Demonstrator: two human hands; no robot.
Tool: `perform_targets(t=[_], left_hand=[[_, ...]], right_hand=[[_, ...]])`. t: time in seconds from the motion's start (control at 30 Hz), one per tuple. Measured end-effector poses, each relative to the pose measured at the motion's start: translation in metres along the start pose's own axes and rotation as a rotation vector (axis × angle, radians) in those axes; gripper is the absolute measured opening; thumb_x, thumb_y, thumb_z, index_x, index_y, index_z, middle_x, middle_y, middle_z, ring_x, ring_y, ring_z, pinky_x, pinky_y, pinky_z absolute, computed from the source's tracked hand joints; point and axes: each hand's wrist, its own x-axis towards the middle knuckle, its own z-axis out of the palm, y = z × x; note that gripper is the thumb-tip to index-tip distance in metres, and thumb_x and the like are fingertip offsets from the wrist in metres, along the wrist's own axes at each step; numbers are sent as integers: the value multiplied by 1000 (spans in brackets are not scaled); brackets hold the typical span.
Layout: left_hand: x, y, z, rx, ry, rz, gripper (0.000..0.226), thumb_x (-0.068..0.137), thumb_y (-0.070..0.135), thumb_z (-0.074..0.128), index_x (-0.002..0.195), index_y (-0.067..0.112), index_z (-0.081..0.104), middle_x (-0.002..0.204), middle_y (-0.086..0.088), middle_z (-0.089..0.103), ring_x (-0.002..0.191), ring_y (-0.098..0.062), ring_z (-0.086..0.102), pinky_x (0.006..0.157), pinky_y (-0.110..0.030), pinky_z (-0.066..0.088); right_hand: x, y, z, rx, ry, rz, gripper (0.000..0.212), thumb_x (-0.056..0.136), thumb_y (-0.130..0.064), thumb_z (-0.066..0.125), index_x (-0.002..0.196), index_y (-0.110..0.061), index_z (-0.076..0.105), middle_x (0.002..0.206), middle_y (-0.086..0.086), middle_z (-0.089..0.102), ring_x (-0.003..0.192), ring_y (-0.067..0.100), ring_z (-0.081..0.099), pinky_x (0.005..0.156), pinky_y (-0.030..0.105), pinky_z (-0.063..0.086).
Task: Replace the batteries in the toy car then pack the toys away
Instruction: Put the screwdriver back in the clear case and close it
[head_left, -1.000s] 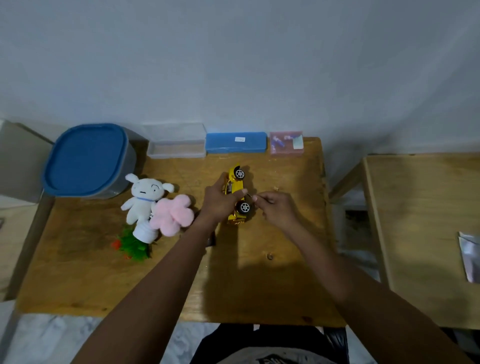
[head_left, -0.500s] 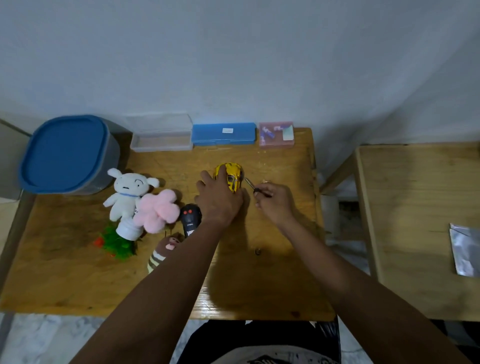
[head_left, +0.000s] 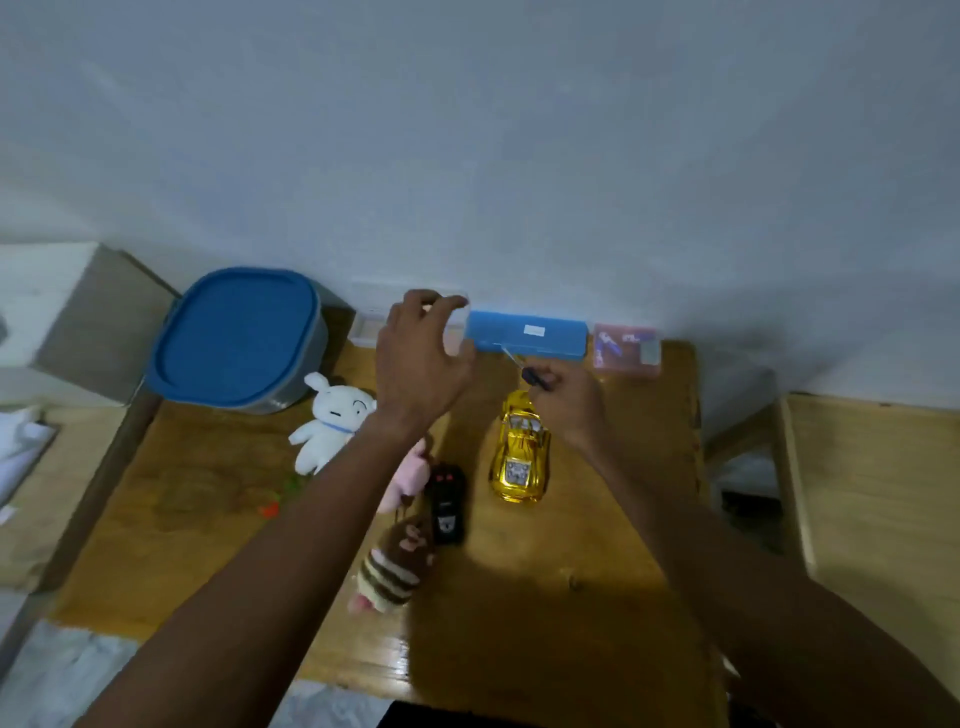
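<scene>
Left grip (head_left: 421, 358) spread, right grip (head_left: 571, 402) pinching screwdriver (head_left: 536, 376)

Tabletop (head_left: 623, 519) free right of toy car (head_left: 519, 457); remote (head_left: 447, 501) crowds left.

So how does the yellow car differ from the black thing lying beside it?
The toy car is shiny yellow; the remote is black with red buttons. The car is wider and sits farther back than the remote. Both rest on the wooden table.

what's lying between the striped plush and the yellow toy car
The black remote lies on the table between the striped plush and the yellow toy car. The head view shows it.
</scene>
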Motion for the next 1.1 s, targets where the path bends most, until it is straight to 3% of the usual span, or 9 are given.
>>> perform_targets(t=[0.07, 0.13, 0.23, 0.3, 0.47, 0.57, 0.73, 0.97, 1.1], left_hand=[[27, -24, -23, -76, 46, -24, 41, 84, 29, 67, 123, 18, 69, 121, -8, 59, 111, -24, 58, 89, -38, 52], [53, -54, -38, -146, 20, -89, 35, 86, 28, 67, 120, 19, 70, 119, -6, 62, 105, -21, 60, 86, -35, 52], [80, -105, -41, -103, -160, -187, 37, 88, 25, 69, 125, 22, 67, 124, -5, 61, 105, -22, 61, 79, -28, 47], [87, -134, -29, 1, -293, -181, 51, 84, 22, 72, 134, 23, 61, 136, -9, 55, 117, -29, 57, 89, -37, 50], [89, -172, 9, 198, -339, -9, 83, 75, 27, 78, 149, 27, 42, 151, -10, 40, 139, -34, 35, 109, -55, 33], [89, -185, 20, 260, -322, 63, 93, 67, 31, 82, 149, 26, 40, 149, -11, 39, 140, -33, 31, 108, -52, 30], [88, -197, 30, 275, -266, 110, 95, 60, 21, 80, 147, 24, 43, 143, -13, 42, 138, -31, 33, 106, -51, 32], [83, -197, 36, 284, -231, 93, 90, 59, 18, 80, 142, 25, 48, 141, -12, 42, 132, -33, 36, 94, -49, 33], [80, -196, 35, 302, -224, 97, 83, 60, 25, 83, 136, 24, 51, 135, -9, 48, 123, -32, 38, 90, -47, 33]], right_hand=[[22, -20, 16, -63, -75, -25, 37, 82, 1, 65, 115, -12, 72, 103, 2, 73, 93, 10, 64, 71, 1, 42], [45, -37, 34, -95, -122, -29, 33, 83, 0, 68, 114, -11, 72, 100, 2, 71, 95, 15, 65, 84, 19, 50], [72, -59, 60, -173, -97, -105, 25, 80, -6, 73, 105, -8, 76, 93, 7, 74, 90, 21, 67, 87, 33, 53], [87, -66, 80, -271, -86, -142, 22, 79, -12, 75, 100, -13, 78, 99, 8, 75, 91, 25, 68, 86, 40, 56], [115, -63, 127, -410, -88, -172, 18, 82, -26, 73, 100, -30, 76, 97, -3, 69, 89, 13, 63, 86, 38, 55], [114, -60, 140, -515, -53, -240, 19, 89, -29, 69, 107, -29, 74, 93, -5, 50, 94, 19, 53, 84, 35, 47], [112, -60, 148, -582, -51, -283, 21, 89, -31, 69, 109, -36, 74, 100, 12, 65, 98, 29, 55, 85, 39, 48], [114, -55, 157, -642, -60, -251, 23, 88, -27, 64, 108, -33, 74, 100, 11, 69, 93, 31, 61, 83, 40, 51], [97, -52, 142, -567, 292, -364, 18, 85, -20, 67, 101, -17, 74, 95, 4, 72, 88, 25, 61, 78, 41, 50]])
